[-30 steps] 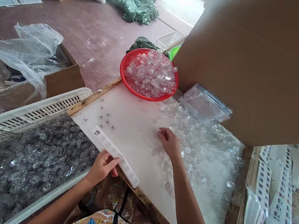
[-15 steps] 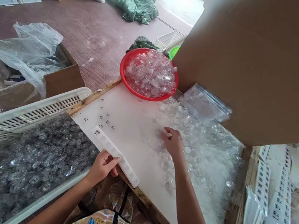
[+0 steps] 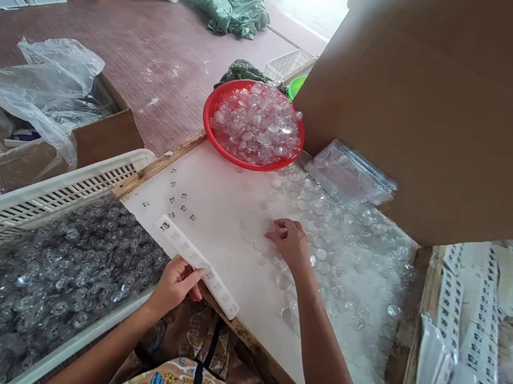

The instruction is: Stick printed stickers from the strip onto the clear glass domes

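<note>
My left hand (image 3: 178, 284) pinches a narrow white sticker strip (image 3: 214, 287) between thumb and fingers, at the near edge of the white tabletop (image 3: 227, 213). One small black panda-like print (image 3: 164, 226) shows at the strip's far end; the rest of it looks mostly pale. My right hand (image 3: 291, 244) hovers over the left fringe of the scattered clear discs (image 3: 319, 254), its fingers bent towards the thumb. Whatever lies between those fingertips is too small or transparent to make out. Several loose black-printed pieces (image 3: 183, 208) lie beyond the strip.
A red basin (image 3: 208, 114) heaped with clear discs stands at the table's far edge. Beside it are clear plastic bags (image 3: 352, 172) and a tall cardboard panel (image 3: 450, 107). On the left, a white basket (image 3: 137, 161) holds many printed pieces. Printed strips (image 3: 484, 325) are stacked at right.
My right hand has shifted slightly left over the tabletop, its fingers still bent. The left hand keeps its hold on the strip. The whole view has moved a little.
</note>
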`<control>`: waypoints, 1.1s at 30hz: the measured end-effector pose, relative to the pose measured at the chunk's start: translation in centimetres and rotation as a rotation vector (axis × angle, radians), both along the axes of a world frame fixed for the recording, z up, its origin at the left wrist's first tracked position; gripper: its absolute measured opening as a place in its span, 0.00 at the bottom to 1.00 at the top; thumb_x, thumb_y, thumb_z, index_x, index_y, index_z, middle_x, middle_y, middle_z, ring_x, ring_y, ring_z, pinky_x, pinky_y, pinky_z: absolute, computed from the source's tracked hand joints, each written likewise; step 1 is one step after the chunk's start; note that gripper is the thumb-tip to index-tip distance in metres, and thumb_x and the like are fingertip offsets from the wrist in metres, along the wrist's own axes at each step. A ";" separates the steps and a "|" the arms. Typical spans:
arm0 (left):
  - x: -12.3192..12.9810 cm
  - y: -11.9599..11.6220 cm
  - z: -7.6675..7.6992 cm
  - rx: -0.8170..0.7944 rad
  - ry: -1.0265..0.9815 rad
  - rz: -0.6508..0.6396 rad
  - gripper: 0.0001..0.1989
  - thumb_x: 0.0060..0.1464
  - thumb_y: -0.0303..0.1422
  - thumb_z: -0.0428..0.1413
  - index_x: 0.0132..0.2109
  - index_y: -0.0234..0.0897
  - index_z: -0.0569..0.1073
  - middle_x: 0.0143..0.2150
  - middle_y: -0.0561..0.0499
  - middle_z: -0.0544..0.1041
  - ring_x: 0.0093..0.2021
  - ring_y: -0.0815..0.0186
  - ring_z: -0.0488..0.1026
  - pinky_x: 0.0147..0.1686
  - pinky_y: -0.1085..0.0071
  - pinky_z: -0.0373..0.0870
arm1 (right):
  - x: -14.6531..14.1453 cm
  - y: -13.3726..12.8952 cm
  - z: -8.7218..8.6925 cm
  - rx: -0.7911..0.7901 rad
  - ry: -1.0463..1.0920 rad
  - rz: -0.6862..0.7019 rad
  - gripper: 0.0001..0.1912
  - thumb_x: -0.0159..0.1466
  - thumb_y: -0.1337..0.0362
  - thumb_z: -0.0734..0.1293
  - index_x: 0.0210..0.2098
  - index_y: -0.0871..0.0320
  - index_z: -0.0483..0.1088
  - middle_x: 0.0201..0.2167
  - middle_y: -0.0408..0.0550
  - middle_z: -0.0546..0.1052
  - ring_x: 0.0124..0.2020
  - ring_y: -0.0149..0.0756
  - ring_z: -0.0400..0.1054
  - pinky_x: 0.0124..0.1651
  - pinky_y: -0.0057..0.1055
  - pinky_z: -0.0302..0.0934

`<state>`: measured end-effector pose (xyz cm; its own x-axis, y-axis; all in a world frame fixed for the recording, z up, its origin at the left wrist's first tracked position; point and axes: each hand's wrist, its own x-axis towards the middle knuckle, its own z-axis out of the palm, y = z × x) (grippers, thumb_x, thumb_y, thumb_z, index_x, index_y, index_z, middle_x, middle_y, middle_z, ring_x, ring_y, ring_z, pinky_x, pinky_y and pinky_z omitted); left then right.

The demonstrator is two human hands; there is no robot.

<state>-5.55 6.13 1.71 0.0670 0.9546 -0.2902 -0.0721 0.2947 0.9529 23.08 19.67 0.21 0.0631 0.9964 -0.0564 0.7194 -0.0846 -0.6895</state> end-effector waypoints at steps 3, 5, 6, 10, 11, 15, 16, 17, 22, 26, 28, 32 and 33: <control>0.0 0.0 0.1 0.013 0.010 0.010 0.14 0.54 0.42 0.59 0.36 0.35 0.70 0.18 0.57 0.72 0.14 0.67 0.72 0.16 0.74 0.71 | 0.2 -0.3 0.3 -0.036 0.014 0.021 0.16 0.51 0.59 0.74 0.39 0.56 0.74 0.42 0.46 0.71 0.27 0.30 0.67 0.37 0.34 0.64; 0.1 0.0 0.2 0.019 0.018 0.012 0.13 0.54 0.42 0.59 0.36 0.35 0.70 0.18 0.57 0.72 0.14 0.67 0.73 0.16 0.74 0.71 | 0.4 -0.3 0.6 -0.045 0.035 0.019 0.16 0.52 0.58 0.73 0.38 0.56 0.74 0.40 0.46 0.72 0.27 0.30 0.68 0.37 0.33 0.63; 0.1 0.0 0.2 0.020 0.021 0.010 0.13 0.54 0.42 0.59 0.36 0.35 0.70 0.18 0.57 0.72 0.14 0.67 0.72 0.15 0.74 0.70 | 0.4 -0.2 0.8 -0.045 0.048 0.006 0.16 0.52 0.57 0.73 0.38 0.56 0.74 0.39 0.46 0.73 0.27 0.31 0.68 0.37 0.33 0.63; 0.0 0.1 0.4 0.013 0.033 -0.002 0.13 0.54 0.42 0.59 0.36 0.35 0.71 0.15 0.58 0.71 0.14 0.66 0.72 0.16 0.74 0.71 | -0.1 1.3 1.4 -0.007 0.035 -0.069 0.18 0.53 0.55 0.72 0.40 0.57 0.74 0.40 0.48 0.74 0.27 0.31 0.67 0.39 0.35 0.64; 0.0 0.1 0.5 0.009 0.034 -0.005 0.13 0.55 0.42 0.59 0.36 0.35 0.71 0.14 0.57 0.72 0.14 0.66 0.72 0.17 0.74 0.71 | -0.3 1.8 1.4 -0.002 0.009 -0.084 0.19 0.53 0.55 0.72 0.41 0.57 0.74 0.42 0.49 0.74 0.27 0.31 0.67 0.40 0.35 0.64; 0.0 0.1 0.5 -0.013 0.020 -0.004 0.12 0.55 0.41 0.59 0.37 0.36 0.71 0.14 0.57 0.72 0.15 0.65 0.73 0.18 0.73 0.72 | -0.7 2.7 1.4 0.020 -0.083 -0.122 0.21 0.54 0.57 0.72 0.45 0.59 0.74 0.48 0.55 0.71 0.26 0.31 0.66 0.42 0.39 0.64; 0.0 0.1 0.5 -0.014 0.016 -0.001 0.12 0.55 0.41 0.59 0.36 0.36 0.71 0.14 0.57 0.72 0.15 0.66 0.72 0.18 0.73 0.72 | -0.6 2.5 1.4 0.041 -0.090 -0.124 0.20 0.55 0.58 0.70 0.46 0.59 0.74 0.48 0.55 0.71 0.25 0.30 0.66 0.43 0.40 0.64; 0.0 0.0 0.4 -0.012 0.013 -0.002 0.12 0.55 0.41 0.59 0.37 0.36 0.71 0.14 0.57 0.72 0.14 0.66 0.72 0.18 0.73 0.72 | -0.5 2.2 1.3 0.066 -0.090 -0.123 0.18 0.57 0.58 0.69 0.45 0.58 0.74 0.48 0.55 0.72 0.24 0.30 0.65 0.43 0.40 0.64; 0.0 0.0 0.2 0.016 0.021 -0.009 0.12 0.55 0.41 0.58 0.36 0.36 0.71 0.16 0.57 0.72 0.14 0.67 0.72 0.17 0.74 0.71 | -2.2 -0.3 1.0 0.144 0.019 0.009 0.12 0.62 0.60 0.65 0.43 0.58 0.74 0.41 0.51 0.74 0.27 0.33 0.68 0.39 0.36 0.65; -0.1 0.1 0.1 0.016 0.032 -0.013 0.12 0.55 0.41 0.58 0.36 0.36 0.70 0.16 0.57 0.72 0.15 0.67 0.72 0.17 0.74 0.71 | -6.1 -0.7 0.5 0.166 -0.005 0.240 0.11 0.61 0.65 0.67 0.44 0.57 0.72 0.43 0.52 0.75 0.37 0.37 0.71 0.43 0.35 0.66; -0.1 0.1 0.2 0.006 0.031 -0.017 0.13 0.55 0.41 0.59 0.37 0.36 0.70 0.16 0.57 0.72 0.14 0.67 0.72 0.17 0.74 0.70 | -7.5 -0.4 0.3 0.159 -0.098 0.258 0.10 0.60 0.67 0.68 0.42 0.57 0.72 0.43 0.53 0.75 0.41 0.41 0.70 0.46 0.37 0.64; 0.1 0.1 0.6 0.002 0.030 -0.003 0.13 0.54 0.42 0.59 0.35 0.36 0.70 0.16 0.57 0.72 0.14 0.67 0.72 0.16 0.75 0.69 | -7.6 0.1 0.2 0.143 -0.062 0.202 0.06 0.61 0.65 0.66 0.38 0.57 0.71 0.39 0.52 0.76 0.38 0.40 0.70 0.43 0.36 0.63; 0.1 0.1 0.6 0.004 0.032 0.002 0.13 0.54 0.42 0.59 0.35 0.36 0.71 0.16 0.57 0.72 0.14 0.67 0.72 0.16 0.75 0.69 | -7.3 0.2 0.3 0.137 -0.019 0.185 0.06 0.62 0.64 0.65 0.39 0.56 0.71 0.38 0.51 0.77 0.37 0.39 0.71 0.42 0.35 0.63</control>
